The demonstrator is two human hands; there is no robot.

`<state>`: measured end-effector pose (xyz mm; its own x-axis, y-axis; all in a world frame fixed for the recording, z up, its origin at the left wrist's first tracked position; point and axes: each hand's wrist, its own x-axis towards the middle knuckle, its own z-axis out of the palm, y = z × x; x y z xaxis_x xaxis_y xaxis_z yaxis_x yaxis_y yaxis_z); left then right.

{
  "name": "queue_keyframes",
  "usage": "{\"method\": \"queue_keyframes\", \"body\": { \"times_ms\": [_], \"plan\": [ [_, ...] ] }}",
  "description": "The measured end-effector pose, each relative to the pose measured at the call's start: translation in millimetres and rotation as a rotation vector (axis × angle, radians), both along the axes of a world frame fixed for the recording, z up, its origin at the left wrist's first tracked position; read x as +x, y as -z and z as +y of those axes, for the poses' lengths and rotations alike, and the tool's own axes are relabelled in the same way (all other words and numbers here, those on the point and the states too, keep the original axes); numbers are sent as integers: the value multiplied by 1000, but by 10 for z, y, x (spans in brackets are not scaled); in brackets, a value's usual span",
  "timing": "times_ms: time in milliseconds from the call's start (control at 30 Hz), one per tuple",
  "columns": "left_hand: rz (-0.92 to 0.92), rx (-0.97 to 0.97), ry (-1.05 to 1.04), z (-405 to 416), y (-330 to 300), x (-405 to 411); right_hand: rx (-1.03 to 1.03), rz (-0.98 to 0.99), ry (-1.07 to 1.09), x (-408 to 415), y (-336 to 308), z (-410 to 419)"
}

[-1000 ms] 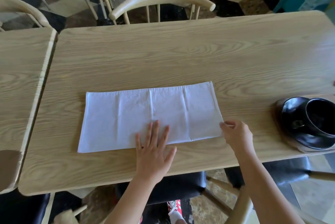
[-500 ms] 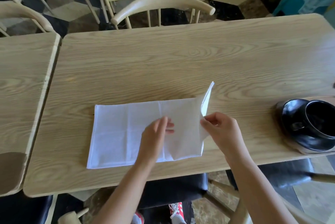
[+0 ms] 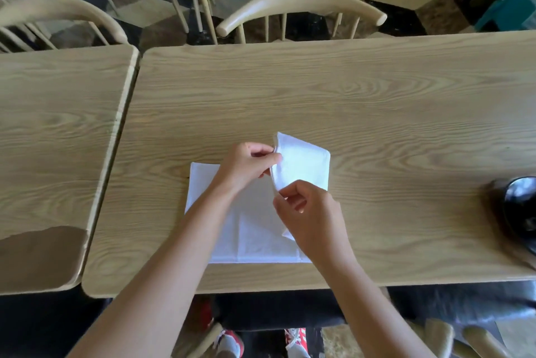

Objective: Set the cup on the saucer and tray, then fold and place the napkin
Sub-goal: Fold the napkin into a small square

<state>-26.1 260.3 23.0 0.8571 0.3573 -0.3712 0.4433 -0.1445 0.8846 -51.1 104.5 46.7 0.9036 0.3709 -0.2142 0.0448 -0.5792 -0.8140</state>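
Observation:
A white napkin (image 3: 249, 230) lies near the front edge of the wooden table (image 3: 348, 102), its right part lifted and swung over toward the left. My left hand (image 3: 246, 163) pinches the raised flap's far corner. My right hand (image 3: 310, 212) pinches the flap's near edge. The rest of the napkin stays flat under my forearms. At the far right edge, a black cup (image 3: 522, 206) sits on a black saucer on a wooden tray; only part of it shows.
A second wooden table (image 3: 58, 131) butts against the left side with a narrow gap between. Pale wooden chairs (image 3: 301, 3) stand along the far side. My shoes and a dark seat show below the front edge.
The napkin lay flat under my left hand; both hands now hold its right end lifted and carried leftward over the rest. The view has shifted, pushing the cup to the frame's edge.

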Motion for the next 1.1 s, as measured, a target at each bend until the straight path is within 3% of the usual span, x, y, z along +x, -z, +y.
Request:
{"method": "queue_keyframes", "body": {
  "times_ms": [300, 767, 967, 1100],
  "plan": [
    [17, 191, -157, 867, 248, -652, -46, -43, -216, -430, 182, 880],
    [122, 610, -172, 894, 611, -1120, -235, -49, -404, -796, 731, 1142],
    [44, 489, -284, 831, 517, -1164, -162, -184, -321, -882, 664, 1111],
    [95, 520, -254, 839, 554, -1253, -156, -313, -316, -935, 692, 1029]
  ]
}}
